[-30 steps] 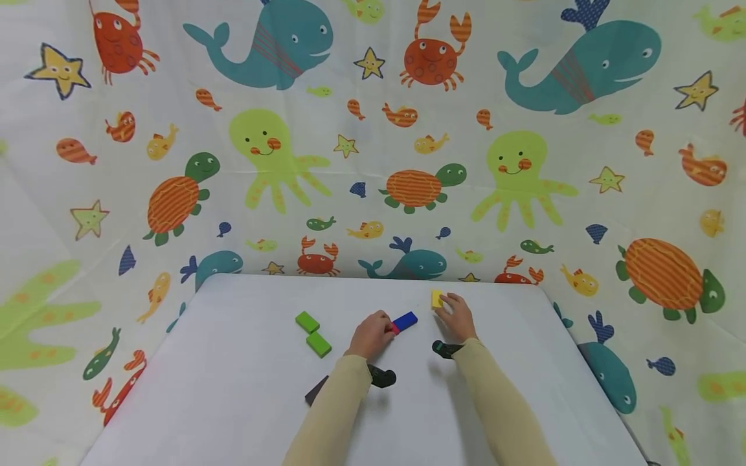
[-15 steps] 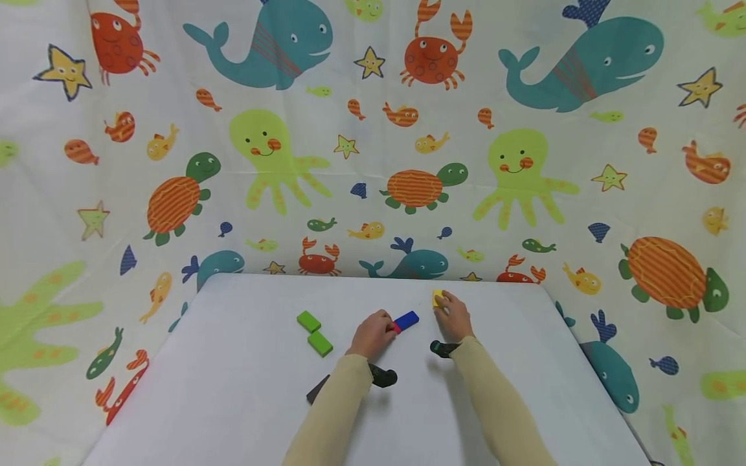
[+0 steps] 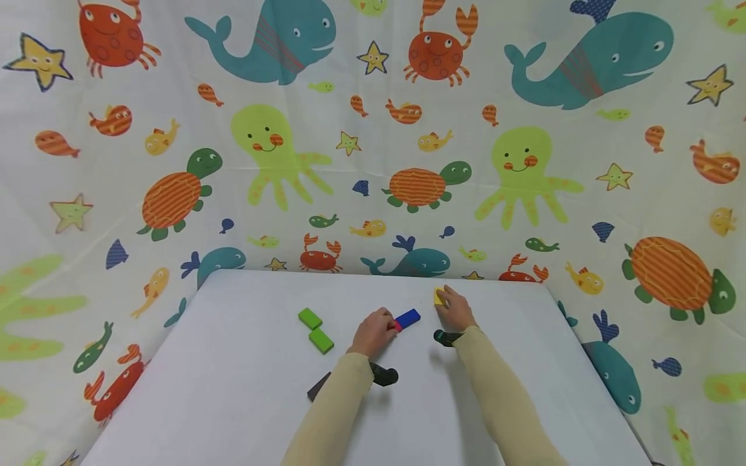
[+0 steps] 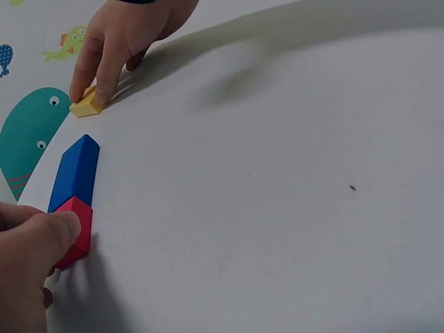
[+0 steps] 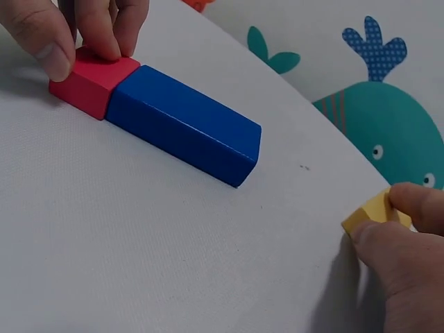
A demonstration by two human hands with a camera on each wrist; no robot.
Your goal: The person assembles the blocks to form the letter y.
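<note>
My left hand pinches a red block between thumb and fingers on the white table. End to end with it lies a longer blue block, in one line and meeting the red one. Farther back and to the right, my right hand pinches a small yellow block with thumb and fingers. Part of the yellow block is covered by those fingers. In the left wrist view, the yellow block is apart from the far end of the blue block.
Two green blocks lie left of my left hand, corner to corner. A dark brown block is partly hidden by the left sleeve. Behind the white table hangs a cloth printed with sea animals.
The fingers of my right hand have come farther over the yellow block and cover more of it. My left hand and the red and blue blocks stay put; the head view has shifted slightly.
</note>
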